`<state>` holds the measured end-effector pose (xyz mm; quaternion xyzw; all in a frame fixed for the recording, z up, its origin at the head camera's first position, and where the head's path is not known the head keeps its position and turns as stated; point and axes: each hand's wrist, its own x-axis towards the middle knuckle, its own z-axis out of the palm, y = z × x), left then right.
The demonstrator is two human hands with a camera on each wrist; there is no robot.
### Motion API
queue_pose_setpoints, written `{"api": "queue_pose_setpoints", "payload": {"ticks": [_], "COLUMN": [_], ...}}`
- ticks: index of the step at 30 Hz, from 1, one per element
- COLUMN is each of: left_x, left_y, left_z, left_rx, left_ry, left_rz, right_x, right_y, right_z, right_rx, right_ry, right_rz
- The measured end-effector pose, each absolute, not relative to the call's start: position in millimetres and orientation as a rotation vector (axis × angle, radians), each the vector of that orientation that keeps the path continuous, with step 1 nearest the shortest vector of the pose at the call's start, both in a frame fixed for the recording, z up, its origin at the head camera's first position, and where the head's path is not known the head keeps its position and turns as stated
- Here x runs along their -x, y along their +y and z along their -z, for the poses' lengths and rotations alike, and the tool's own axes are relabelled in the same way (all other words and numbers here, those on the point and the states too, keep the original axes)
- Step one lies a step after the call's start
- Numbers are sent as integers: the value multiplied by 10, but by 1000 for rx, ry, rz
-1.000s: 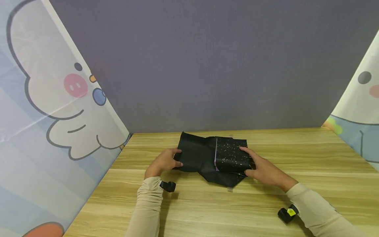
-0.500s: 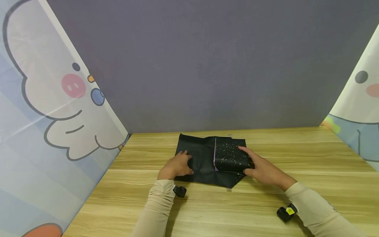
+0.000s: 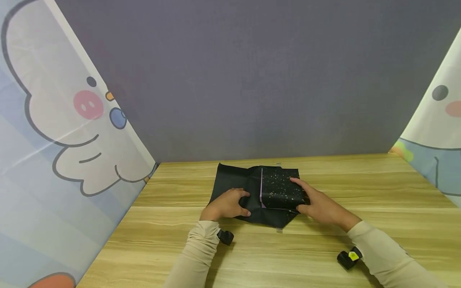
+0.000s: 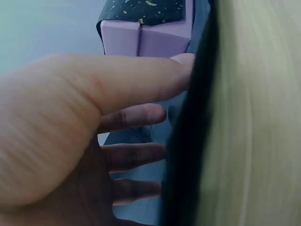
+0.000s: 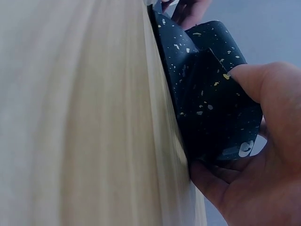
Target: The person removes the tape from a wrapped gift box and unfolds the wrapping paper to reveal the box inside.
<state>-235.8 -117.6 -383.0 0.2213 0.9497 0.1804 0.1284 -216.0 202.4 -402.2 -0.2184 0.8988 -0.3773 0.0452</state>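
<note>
A purple box (image 4: 146,38) is partly wrapped in black wrapping paper (image 3: 229,178) flecked with pale and gold specks. Its top and right end are covered; the purple left end shows. The paper's plain dark inner side spreads leftward over the table. On that flap rests my left hand (image 3: 227,204), its fingers fairly straight and the thumb near the paper's front edge, just left of the box. My right hand (image 3: 319,206) holds the wrapped right end, with the thumb on the folded paper in the right wrist view (image 5: 207,94). The box's underside is hidden.
Wood-grain table (image 3: 273,256) lies around the paper. Small bits of clear tape (image 3: 279,231) show at the paper's front and back edges. A grey panel (image 3: 245,80) rises behind, and cartoon-printed sheets (image 3: 43,160) flank the table. Each wrist wears a small black camera.
My left hand has slid rightward along the paper from its left edge toward the box, and the flap now lies flatter. The right hand and the box have stayed in place.
</note>
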Motion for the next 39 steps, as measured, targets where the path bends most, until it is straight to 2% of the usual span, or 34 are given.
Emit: {"api": "queue_pose_setpoints", "payload": {"ticks": [8, 27, 39], "left_x": [2299, 2250, 2251], "left_y": [-1026, -967, -939], "left_z": [3821, 3807, 3826], "left_rx": [-602, -861, -814], "left_ry": [2866, 2870, 2873], "left_rz": [-329, -442, -398], "right_x": [2157, 2168, 2173], "right_y": [2032, 2057, 2066], "right_z": [4015, 4020, 4035], "right_rx": [666, 687, 687], "right_ry": [2752, 2723, 2698], "right_rz": [1138, 1161, 1286]}}
